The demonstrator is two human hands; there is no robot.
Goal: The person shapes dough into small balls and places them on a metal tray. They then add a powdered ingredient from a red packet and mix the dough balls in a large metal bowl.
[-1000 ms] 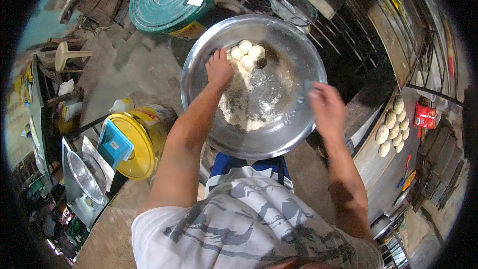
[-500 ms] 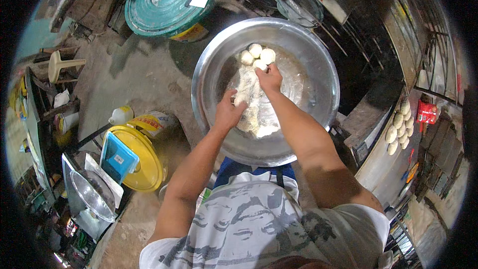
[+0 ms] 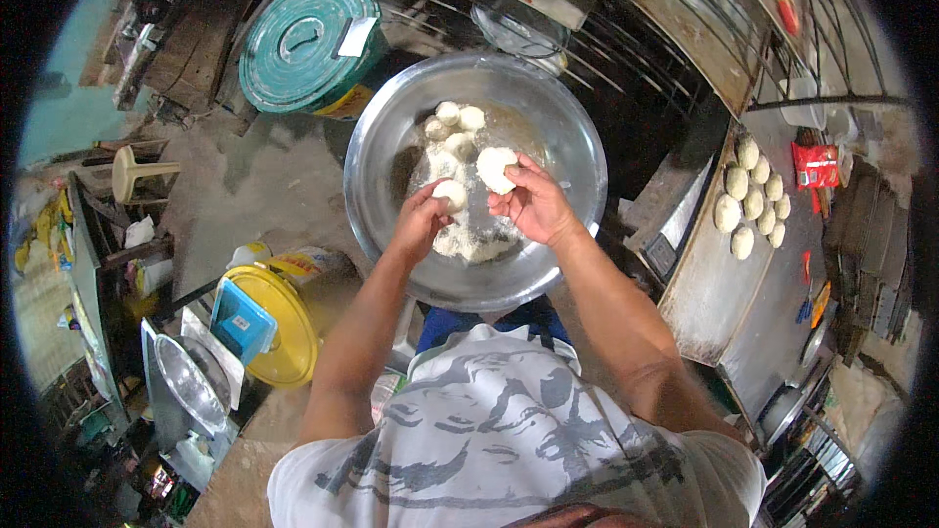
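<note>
A wide metal basin (image 3: 577, 147) stands in front of me. White flour (image 3: 472, 246) is spread over its bottom. My right hand (image 3: 538, 198) is closed on a pale, flattened dough ball (image 3: 497, 167), gripped by its edge and raised above the flour. To its left, my left hand (image 3: 421, 220) has its thumb and fingers round a smaller dough ball (image 3: 450, 195). The two dough balls are apart. Several more dough balls (image 3: 471, 118) sit together on the flour at the basin's far side, beyond both hands.
Dough balls (image 3: 753, 200) rest in rows on the table (image 3: 706, 295) at right, beside a red packet (image 3: 816, 165). A green lidded bucket (image 3: 303, 44) stands far left. Nearer are a yellow lid (image 3: 293, 332) and a blue tray (image 3: 243, 319). Metal bars run behind the basin.
My right hand has drawn back from the far dough balls and now holds a dough ball up. My left hand keeps its dough ball. The view has shifted, showing more of the right-hand table.
</note>
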